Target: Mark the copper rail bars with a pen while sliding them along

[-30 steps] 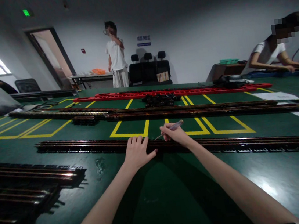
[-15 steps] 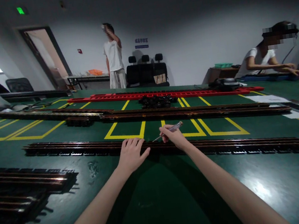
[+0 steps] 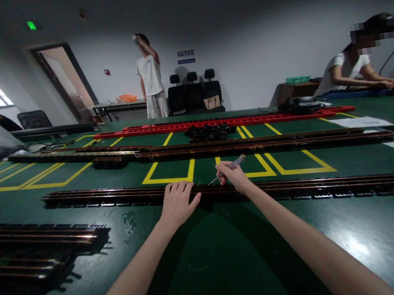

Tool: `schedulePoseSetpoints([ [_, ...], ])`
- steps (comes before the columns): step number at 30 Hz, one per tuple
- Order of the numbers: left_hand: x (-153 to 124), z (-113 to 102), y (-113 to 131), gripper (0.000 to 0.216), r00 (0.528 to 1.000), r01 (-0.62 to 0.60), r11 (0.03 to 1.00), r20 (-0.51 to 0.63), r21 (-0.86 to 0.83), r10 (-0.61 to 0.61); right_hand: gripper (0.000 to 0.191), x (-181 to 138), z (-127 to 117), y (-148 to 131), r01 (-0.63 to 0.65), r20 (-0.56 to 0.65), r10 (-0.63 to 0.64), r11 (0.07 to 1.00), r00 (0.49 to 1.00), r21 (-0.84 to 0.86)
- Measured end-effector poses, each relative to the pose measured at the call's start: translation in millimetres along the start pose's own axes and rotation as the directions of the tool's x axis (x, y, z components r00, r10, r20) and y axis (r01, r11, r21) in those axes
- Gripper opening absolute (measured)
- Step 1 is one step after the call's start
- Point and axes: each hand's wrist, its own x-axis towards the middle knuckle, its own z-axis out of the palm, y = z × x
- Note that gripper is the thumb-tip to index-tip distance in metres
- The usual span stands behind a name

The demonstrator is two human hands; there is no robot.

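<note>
A long dark copper-striped rail (image 3: 298, 187) lies across the green table (image 3: 213, 262) in front of me. My left hand (image 3: 177, 201) rests on it with the fingers spread flat. Just to the right, my right hand (image 3: 233, 175) is closed around a slim screwdriver with a clear handle (image 3: 234, 163). Its metal tip points down-left toward the rail, between my two hands.
More dark rails (image 3: 255, 146) lie farther back, and a stack of them (image 3: 31, 249) sits at the near left. A red rail (image 3: 223, 123) and black parts (image 3: 209, 132) lie beyond. One person stands by the door; another works at the right.
The view has shifted slightly. My hands stay on the same spot of the rail, the screwdriver still in my right hand.
</note>
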Motion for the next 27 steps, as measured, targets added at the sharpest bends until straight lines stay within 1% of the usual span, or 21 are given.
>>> schedulePoseSetpoints([
  [7,0,0,1,0.039,1.000,0.007,1.000,-0.006,0.003,-0.007,0.033,-2,-1,-4,-0.004,0.036,0.005,1.000,0.999,-0.015],
  [12,1,-3,2,0.040,0.999,0.028,1.000,0.019,-0.005,-0.028,0.034,-3,-2,-8,-0.015,0.065,0.017,1.000,0.998,-0.025],
  [16,1,-3,2,0.042,0.999,0.023,1.000,0.033,0.002,-0.023,0.033,-4,-4,-14,-0.050,0.101,0.060,0.994,0.993,-0.099],
  [21,0,-3,1,0.039,0.999,0.014,1.000,0.028,0.008,-0.015,0.030,-9,-10,-21,-0.008,0.184,0.038,0.986,0.982,-0.166],
  [23,0,-3,1,0.039,0.999,0.013,1.000,0.034,0.014,-0.014,0.029,-11,-11,-20,0.003,0.181,0.025,0.988,0.983,-0.156],
  [27,1,-3,1,0.040,0.999,0.014,1.000,0.037,0.025,-0.015,0.029,-12,-11,-16,0.002,0.137,0.018,0.990,0.990,-0.144],
])
